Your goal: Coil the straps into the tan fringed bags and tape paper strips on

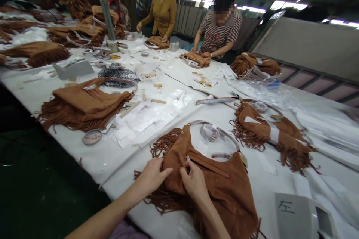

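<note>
A brown suede-like handbag (221,183) with long fringe lies on the white table in front of me, its strap curving away on the far side. At the bag's left edge is my left hand (153,177), thumb over the front and fingers curled around the fringed side. My right hand (194,181) pinches the bag's front near the left end of the zip, thumb and forefinger bent together. A small shiny piece shows beside those fingertips; whether it is the zip pull I cannot tell. Clear plastic wrap (209,133) sits inside the strap's loop.
Another fringed handbag (272,127) lies to the right, and one more (86,101) to the left. A grey holder (293,214) with a black mark stands at the lower right. Paper scraps (140,115) litter the table (117,168). Co-workers (220,22) handle bags across it.
</note>
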A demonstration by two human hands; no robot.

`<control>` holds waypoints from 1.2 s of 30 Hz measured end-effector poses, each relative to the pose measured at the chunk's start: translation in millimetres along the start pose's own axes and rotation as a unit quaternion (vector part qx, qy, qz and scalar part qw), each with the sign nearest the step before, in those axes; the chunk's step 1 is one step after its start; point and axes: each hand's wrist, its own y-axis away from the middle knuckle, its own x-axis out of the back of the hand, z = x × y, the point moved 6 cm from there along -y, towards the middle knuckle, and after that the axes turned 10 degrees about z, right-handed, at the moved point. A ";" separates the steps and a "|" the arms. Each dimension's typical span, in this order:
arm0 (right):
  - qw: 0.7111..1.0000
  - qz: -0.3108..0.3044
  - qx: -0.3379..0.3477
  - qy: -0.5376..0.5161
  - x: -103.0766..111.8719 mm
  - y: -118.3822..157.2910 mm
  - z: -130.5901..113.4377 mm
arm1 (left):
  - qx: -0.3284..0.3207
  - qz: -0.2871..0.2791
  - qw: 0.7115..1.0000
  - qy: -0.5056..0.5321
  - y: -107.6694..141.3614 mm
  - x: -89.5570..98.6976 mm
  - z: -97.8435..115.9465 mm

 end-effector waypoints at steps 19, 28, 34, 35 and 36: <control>0.878 -0.106 -0.088 -0.458 -12.6 -1.4 26.1 | 0.108 -0.029 0.992 0.066 -12.3 -48.8 10.9; 0.845 -0.085 -0.100 -0.518 -17.7 -3.2 40.7 | 0.122 0.035 0.979 0.162 -10.9 -73.6 15.4; 0.964 0.056 0.005 -0.258 7.8 0.0 58.2 | 0.093 0.076 0.988 0.094 -8.8 -38.0 18.8; 0.979 0.078 0.034 -0.187 13.3 2.2 62.3 | 0.094 0.084 0.989 0.080 -7.7 -31.3 17.0; 0.987 0.095 0.058 -0.118 17.7 4.7 67.1 | 0.095 0.090 0.989 0.064 -6.2 -25.2 14.2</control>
